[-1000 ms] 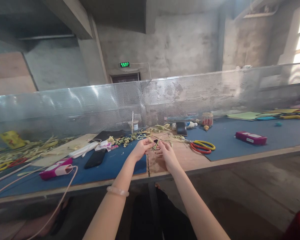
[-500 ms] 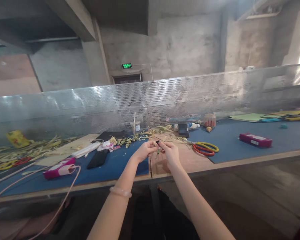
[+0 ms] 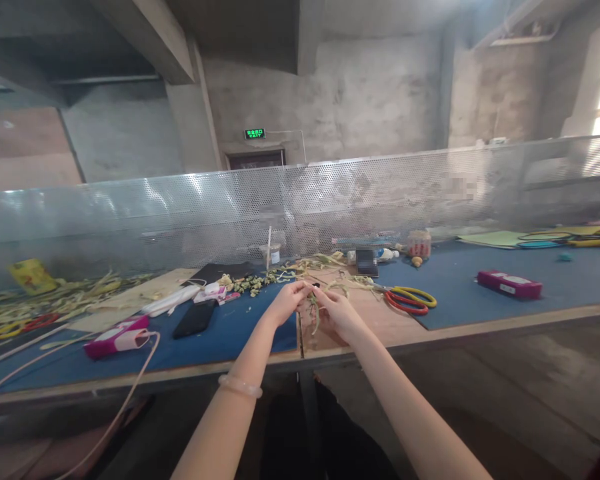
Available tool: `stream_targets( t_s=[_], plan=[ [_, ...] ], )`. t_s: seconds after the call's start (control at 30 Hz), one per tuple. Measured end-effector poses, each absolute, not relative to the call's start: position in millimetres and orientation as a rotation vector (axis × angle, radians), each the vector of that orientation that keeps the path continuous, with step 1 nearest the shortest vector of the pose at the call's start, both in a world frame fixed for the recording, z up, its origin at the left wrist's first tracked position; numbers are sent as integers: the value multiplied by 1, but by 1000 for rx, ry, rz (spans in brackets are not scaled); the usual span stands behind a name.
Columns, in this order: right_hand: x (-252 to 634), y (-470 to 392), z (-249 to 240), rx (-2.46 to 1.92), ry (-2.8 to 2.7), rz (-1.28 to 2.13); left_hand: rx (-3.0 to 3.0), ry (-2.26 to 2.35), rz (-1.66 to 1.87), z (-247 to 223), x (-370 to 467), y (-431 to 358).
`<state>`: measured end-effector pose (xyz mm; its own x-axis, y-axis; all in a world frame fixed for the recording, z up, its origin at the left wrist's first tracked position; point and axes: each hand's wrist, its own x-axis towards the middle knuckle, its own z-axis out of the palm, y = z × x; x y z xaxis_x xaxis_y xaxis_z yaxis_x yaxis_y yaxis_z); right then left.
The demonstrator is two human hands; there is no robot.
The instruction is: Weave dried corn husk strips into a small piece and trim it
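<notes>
My left hand (image 3: 286,304) and my right hand (image 3: 342,315) meet above the front of the brown board. Fingers of both hands are pinched on a pale green plant strip (image 3: 315,315), whose end hangs down between them. A small dark piece (image 3: 316,286) shows at the fingertips; I cannot make out what it is. Right of my right hand lie scissors (image 3: 408,301) with red and yellow handles. Small knotted green pieces (image 3: 255,283) are heaped beyond my left hand, and loose dried strips (image 3: 320,261) lie behind both hands.
Left on the blue table mat (image 3: 460,303) are a black phone (image 3: 195,319) and a magenta box (image 3: 117,337) with a pink cable. Another magenta box (image 3: 509,285) lies right. Behind stand a jar (image 3: 419,245), a cup (image 3: 273,255) and a perforated metal screen (image 3: 220,210).
My right hand has turned and moved slightly lower. More of the green strip now hangs below the fingers. My left hand stays almost in place.
</notes>
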<state>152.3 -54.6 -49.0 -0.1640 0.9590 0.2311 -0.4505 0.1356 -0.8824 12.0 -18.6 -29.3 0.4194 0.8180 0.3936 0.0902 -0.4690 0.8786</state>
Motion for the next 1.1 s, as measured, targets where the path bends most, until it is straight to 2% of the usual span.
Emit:
stream_targets(
  t_s=[0.27,0.7,0.97,1.1],
  plan=[
    [152,-62,-46,-673,-1068,1435,1741,692,1231,-26,14,-22],
    [145,-63,-55,-655,-870,1401,1745,775,1151,-24,19,-28],
    [144,-55,-62,-637,-877,1341,1759,940,1268,-24,21,-26],
    [147,-58,-61,-593,-867,1324,1779,892,1188,-26,20,-24]
  ],
)
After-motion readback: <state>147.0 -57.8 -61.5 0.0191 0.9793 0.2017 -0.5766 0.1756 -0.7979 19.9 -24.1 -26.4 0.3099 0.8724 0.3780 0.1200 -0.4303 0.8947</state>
